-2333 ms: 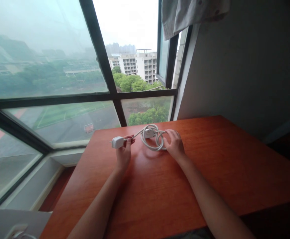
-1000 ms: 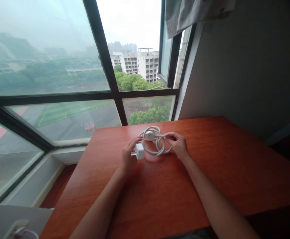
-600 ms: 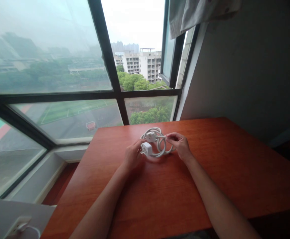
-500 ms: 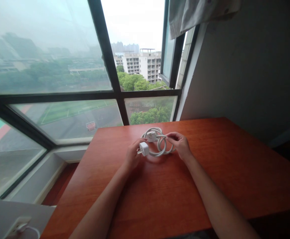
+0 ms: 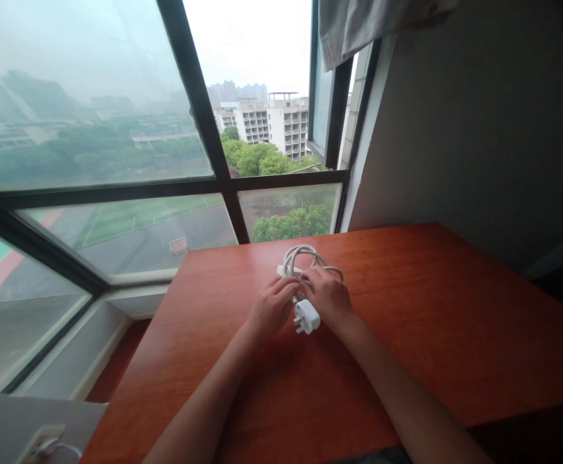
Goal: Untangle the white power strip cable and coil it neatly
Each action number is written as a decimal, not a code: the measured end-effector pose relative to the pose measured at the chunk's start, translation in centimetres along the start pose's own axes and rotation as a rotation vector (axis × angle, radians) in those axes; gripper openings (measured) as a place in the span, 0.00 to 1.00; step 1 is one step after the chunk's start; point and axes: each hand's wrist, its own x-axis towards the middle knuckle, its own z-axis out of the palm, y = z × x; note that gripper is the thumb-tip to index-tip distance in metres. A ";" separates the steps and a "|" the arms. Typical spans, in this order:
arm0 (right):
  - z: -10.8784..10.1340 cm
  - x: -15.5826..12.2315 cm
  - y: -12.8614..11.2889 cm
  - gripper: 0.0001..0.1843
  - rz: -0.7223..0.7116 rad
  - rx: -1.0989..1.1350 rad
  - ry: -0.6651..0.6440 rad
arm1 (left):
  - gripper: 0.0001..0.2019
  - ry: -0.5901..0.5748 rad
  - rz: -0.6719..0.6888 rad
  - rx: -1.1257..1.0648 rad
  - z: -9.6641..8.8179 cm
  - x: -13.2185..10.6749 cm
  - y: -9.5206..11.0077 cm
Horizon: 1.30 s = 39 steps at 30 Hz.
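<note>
A white power cable [image 5: 305,250] is gathered in loose loops above the reddish-brown table [image 5: 416,303]. My left hand [image 5: 274,306] has its fingers closed on the cable close to the white plug [image 5: 307,316]. This plug hangs between my wrists, prongs pointing down and to the left. From the other side my right hand [image 5: 327,296] grips the cable loops, its fingertips near those of my left hand. Behind the fingers a second white end piece [image 5: 287,270] shows in part. Exactly where the fingers pinch is partly hidden.
Dark-framed windows [image 5: 226,185] rise behind and to the left of the table. A grey wall [image 5: 455,129] stands at the right, and a curtain [image 5: 353,29] hangs at the top. A wall socket [image 5: 44,444] with a white cord is low at the left.
My hands have come together. The plug has moved right and toward me, its prongs now lower. My right hand has shifted left onto the loops, which are drawn tighter.
</note>
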 end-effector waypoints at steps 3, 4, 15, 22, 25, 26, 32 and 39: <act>0.1 0.5 1.0 0.10 0.036 0.186 0.040 | 0.13 0.053 -0.037 0.016 -0.4 -0.4 -1.0; 0.1 0.7 1.4 0.10 0.065 0.280 0.070 | 0.14 0.066 -0.045 0.027 -0.6 -0.5 -1.4; 0.5 1.5 2.6 0.12 0.346 0.832 0.174 | 0.11 0.069 0.023 0.124 -1.5 -0.3 -2.2; 1.2 1.4 3.2 0.15 0.443 0.871 0.217 | 0.10 -0.007 0.070 0.229 -1.6 -0.1 -1.9; 1.0 1.3 3.0 0.17 0.439 0.860 0.222 | 0.10 -0.062 0.085 0.278 -1.8 -0.1 -1.8; 0.9 1.3 2.9 0.17 0.437 0.857 0.219 | 0.10 -0.077 0.085 0.287 -1.8 -0.1 -1.8; 0.2 1.4 2.4 0.19 0.473 0.996 0.184 | 0.10 -0.063 0.077 0.324 -1.2 -0.3 -1.9; 0.3 1.0 1.3 0.20 0.531 1.133 0.130 | 0.12 -0.055 0.086 0.334 -0.5 -0.1 -1.2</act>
